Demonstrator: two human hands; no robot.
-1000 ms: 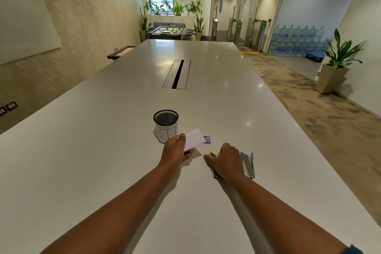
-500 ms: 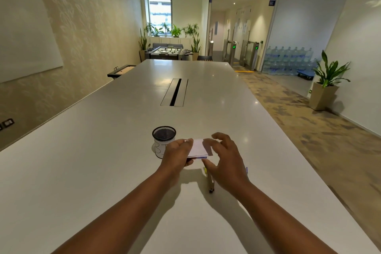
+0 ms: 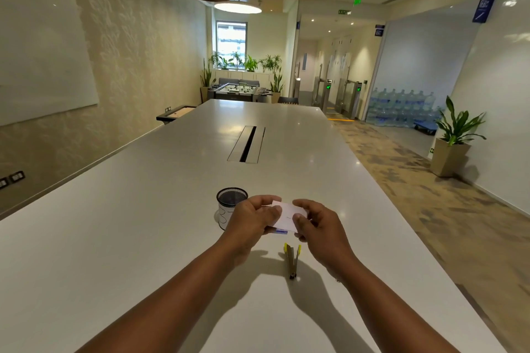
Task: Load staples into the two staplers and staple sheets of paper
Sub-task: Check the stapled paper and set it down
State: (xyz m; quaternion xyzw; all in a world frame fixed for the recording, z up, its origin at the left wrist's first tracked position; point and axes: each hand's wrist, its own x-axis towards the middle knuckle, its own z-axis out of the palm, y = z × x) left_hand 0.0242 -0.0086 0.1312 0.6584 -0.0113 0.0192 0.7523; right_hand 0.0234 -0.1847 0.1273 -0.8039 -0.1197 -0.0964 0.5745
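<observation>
Mesh cup, contents indiscernible, stood left of paper sheets pinched by left hand and right hand; yellow stapler lay nearer.

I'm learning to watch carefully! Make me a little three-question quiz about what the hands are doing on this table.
1. True or false: both hands hold the small white paper stack.
2. What stands just left of the left hand? A) a mesh cup B) a laptop C) a bottle
3. Fill in: the stapler with yellow tips lies on the ____, touched by no hand.

Key
1. True: the left hand and the right hand pinch it from either side.
2. A: the black mesh cup.
3. Table: the stapler lies below the hands in the picture.
</observation>
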